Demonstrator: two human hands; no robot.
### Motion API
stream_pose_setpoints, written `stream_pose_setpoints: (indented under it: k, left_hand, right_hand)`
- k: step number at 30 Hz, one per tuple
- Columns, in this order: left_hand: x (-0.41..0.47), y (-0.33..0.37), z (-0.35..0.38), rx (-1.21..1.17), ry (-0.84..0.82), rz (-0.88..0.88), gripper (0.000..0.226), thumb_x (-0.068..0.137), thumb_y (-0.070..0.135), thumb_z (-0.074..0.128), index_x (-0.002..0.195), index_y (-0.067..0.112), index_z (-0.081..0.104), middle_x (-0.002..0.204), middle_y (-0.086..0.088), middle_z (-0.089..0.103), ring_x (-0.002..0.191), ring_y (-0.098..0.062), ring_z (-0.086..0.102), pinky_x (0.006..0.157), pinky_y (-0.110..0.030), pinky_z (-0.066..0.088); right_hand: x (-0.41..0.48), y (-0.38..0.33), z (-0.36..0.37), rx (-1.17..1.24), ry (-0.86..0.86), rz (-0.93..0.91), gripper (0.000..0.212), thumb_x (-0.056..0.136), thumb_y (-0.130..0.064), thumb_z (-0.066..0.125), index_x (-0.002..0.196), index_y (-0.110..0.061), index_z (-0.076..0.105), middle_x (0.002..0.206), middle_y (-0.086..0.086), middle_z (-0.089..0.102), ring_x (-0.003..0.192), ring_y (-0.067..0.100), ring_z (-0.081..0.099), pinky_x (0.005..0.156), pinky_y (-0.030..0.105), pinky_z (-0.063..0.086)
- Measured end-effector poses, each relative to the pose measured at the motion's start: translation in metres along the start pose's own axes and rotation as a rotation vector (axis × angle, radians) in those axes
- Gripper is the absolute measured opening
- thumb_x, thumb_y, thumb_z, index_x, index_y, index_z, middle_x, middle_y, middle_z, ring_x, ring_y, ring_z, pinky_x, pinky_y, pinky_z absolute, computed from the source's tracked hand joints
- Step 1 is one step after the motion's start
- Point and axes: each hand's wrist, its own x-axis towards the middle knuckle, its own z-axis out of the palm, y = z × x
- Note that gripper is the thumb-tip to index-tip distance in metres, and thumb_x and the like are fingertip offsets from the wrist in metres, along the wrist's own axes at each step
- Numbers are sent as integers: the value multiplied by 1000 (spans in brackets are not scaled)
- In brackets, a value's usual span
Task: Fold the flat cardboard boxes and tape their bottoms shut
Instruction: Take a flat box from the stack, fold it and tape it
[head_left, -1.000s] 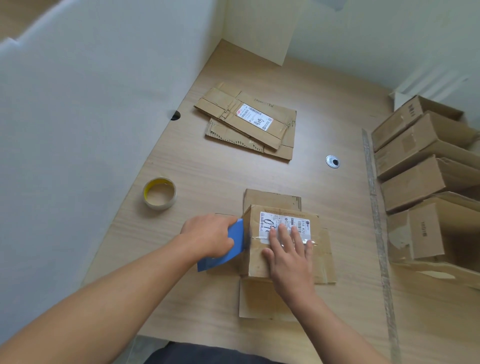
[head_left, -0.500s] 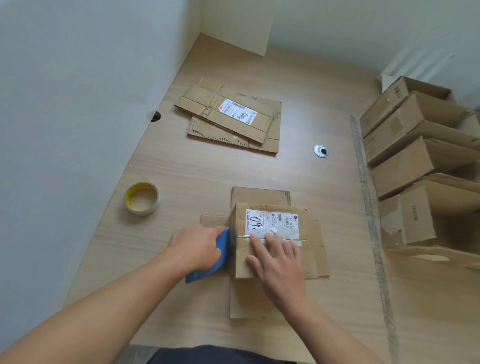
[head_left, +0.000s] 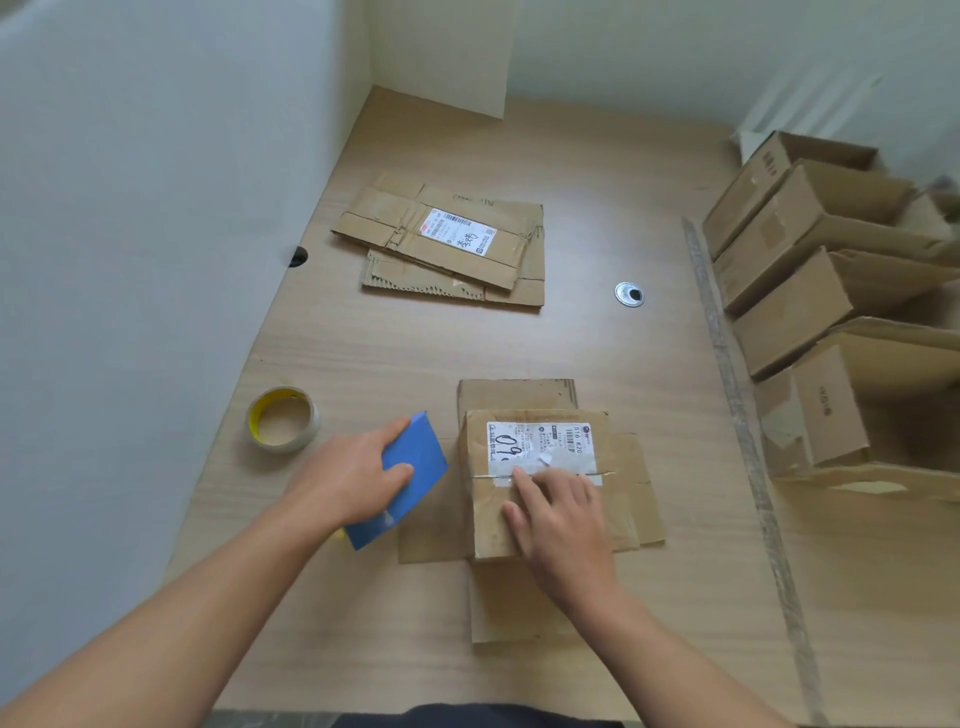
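— Where's the box (head_left: 485, 512)?
— Mid-table (head_left: 519, 338), flaps splayed. The right hand (head_left: 561, 519) lies flat on top, fingers straight, tips at the seam.
— And the left hand (head_left: 358, 480)?
— Its fingers grip a blue scraper (head_left: 415, 467) just left of the box. The tape roll (head_left: 283, 420) sits farther left.

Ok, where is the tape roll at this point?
Head view: the tape roll lies flat on the table at the left, near the white wall, just left of the left hand holding the blue card, not touching it.
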Motion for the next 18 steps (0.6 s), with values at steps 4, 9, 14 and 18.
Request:
stream_pose_setpoints:
  k: [4,9,14,18]
  left_hand:
    - [-1,-2,-10,-154,40,19,62,90,47,53,148,50,31,127,5,63,104,-21,60,82,-33,52]
    - [-1,2,-17,-240,64,56,62,91,45,54,148,50,32,126,7,63,103,-19,58,86,-36,52]
    - [-2,5,-18,-248,78,63,62,91,44,55,148,51,32,123,8,64,101,-19,58,85,-37,52]
    - [-3,3,-17,-266,73,51,61,91,44,56,147,53,32,116,9,64,96,-17,59,82,-34,53]
  right_hand:
    - [-1,5,-10,139,-33,64,41,76,-11,82,115,-8,71,104,9,67,97,33,66,85,46,55]
    - [-14,-5,-16,105,20,-19,29,82,-24,73,110,-17,72,110,7,64,99,30,59,80,42,55]
    - [4,-43,-13,18,-267,156,74,85,-72,40,146,-30,44,146,6,43,130,31,43,103,46,38]
    - [15,-42,-3,-12,-446,179,76,91,-57,45,155,-30,12,161,5,11,145,30,11,111,47,15]
